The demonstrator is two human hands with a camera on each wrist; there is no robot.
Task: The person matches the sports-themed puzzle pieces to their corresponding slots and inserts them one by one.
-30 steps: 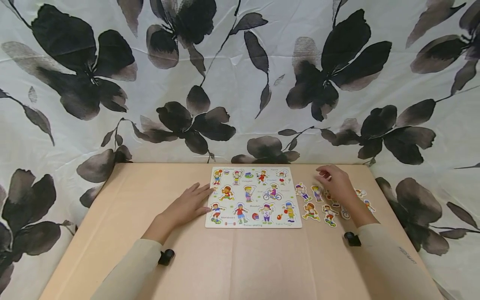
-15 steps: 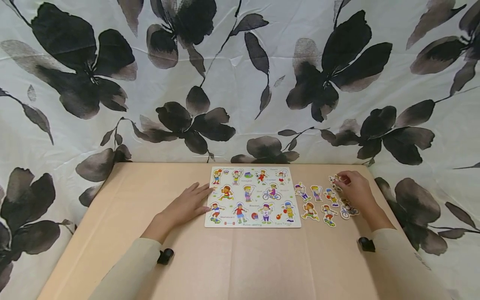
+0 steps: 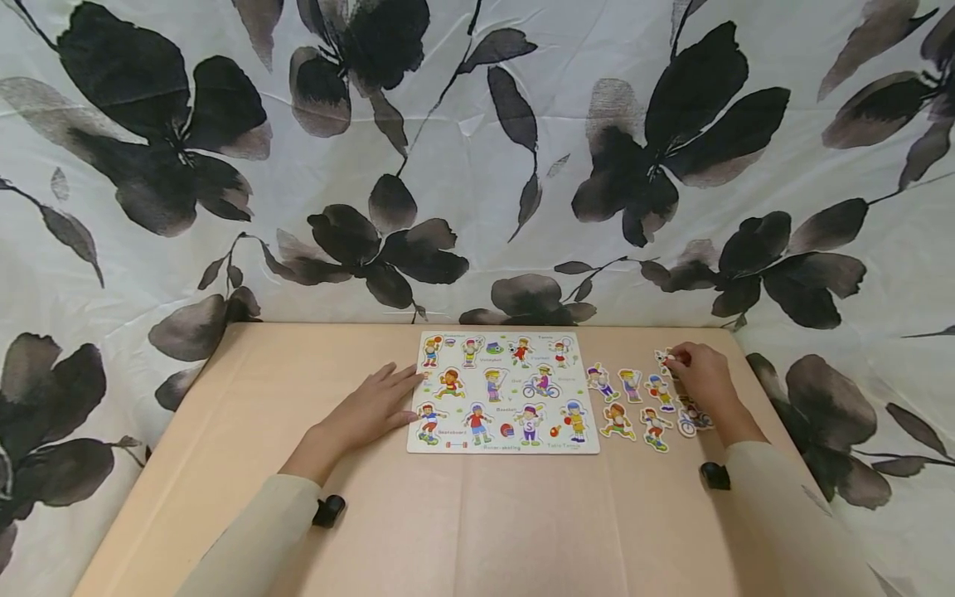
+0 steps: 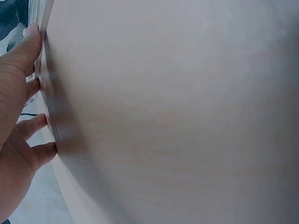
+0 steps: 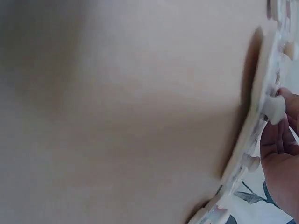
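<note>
Just left of the right hand [image 3: 705, 377], by its fingertips, lies a cut-out with a black-and-white ball [image 3: 661, 360], partly covered, so its long axis cannot be read. The fingers are bent and close together; whether they pinch a peg is hidden. White peg knobs [image 5: 274, 110] stand beside them. From this hand, the cyclist cut-out [image 3: 687, 423] lies just toward the person, the red-ball cut-out [image 3: 660, 393] to the left, then four more figure cut-outs [image 3: 618, 421]. Farther left, the sports picture board [image 3: 515, 400] lies crosswise, covered in figures; recesses cannot be made out. The left hand [image 3: 382, 404] is nearer it, fingers extended, tips touching its left edge.
</note>
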